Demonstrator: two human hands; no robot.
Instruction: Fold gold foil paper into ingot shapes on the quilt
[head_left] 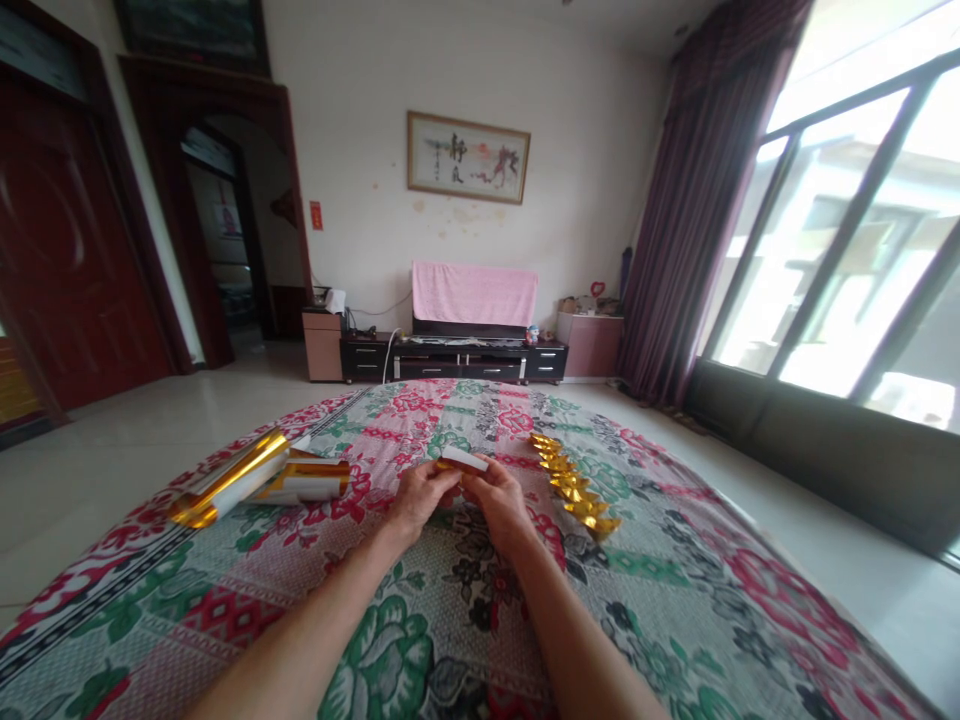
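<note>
Over the middle of the table, a small folded piece of gold foil paper [463,459] with its white side showing is held between both hands. My left hand [421,497] pinches its left end, fingers closed. At the right end my right hand [496,498] grips it the same way, thumb near the lower edge. Fingers partly hide the paper's underside. To the right stands a row of several folded gold paper ingots [571,484]. On the left lie curled sheets of gold foil paper [247,480], shiny gold on one face and white on the other.
A floral cloth [382,640] in red, green and grey covers the round table. Beyond it are a low black TV cabinet [457,362] and a television under a pink towel [475,291]. A purple curtain [682,220] and windows are on the right.
</note>
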